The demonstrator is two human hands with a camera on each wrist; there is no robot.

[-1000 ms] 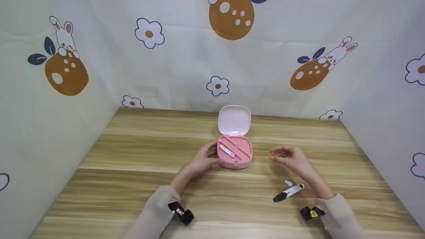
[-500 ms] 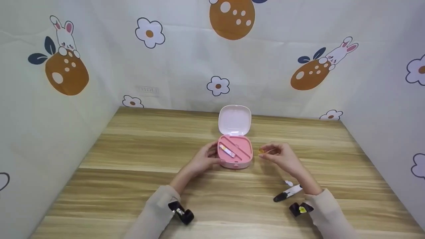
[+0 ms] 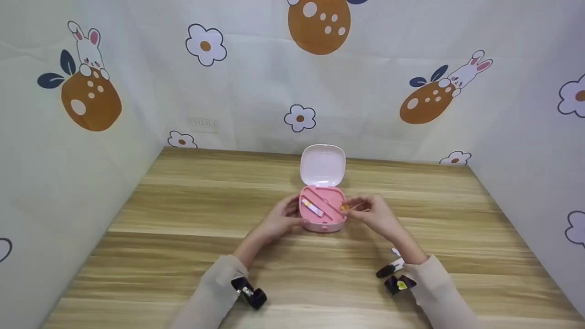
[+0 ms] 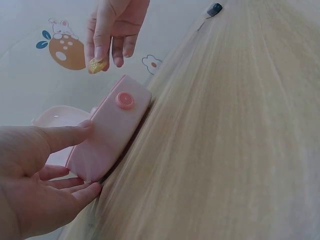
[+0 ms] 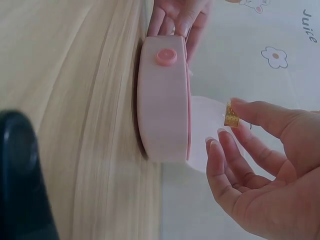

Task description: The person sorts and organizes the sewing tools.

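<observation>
A pink case stands on the table with its pale lid raised behind it. My left hand holds the case at its left side, the thumb by the front top edge and the fingers lower down. In a slanted slot of the pink insert lies a small white strip-like thing with a coloured pattern. Between thumb and forefinger my right hand pinches a small glittery gold piece, its kind unclear. That hand is above the case's right edge, its other fingers loosely bent.
Right of the case, a black-and-white slim tool lies on the wooden table, partly hidden by my right arm. A tiny white piece lies beside it. Patterned cloth walls border the table at the back and sides.
My right hand has moved left with the gold piece, from the bare table to over the case's right edge. The forearm now covers part of the black-and-white tool. My left hand stays put.
</observation>
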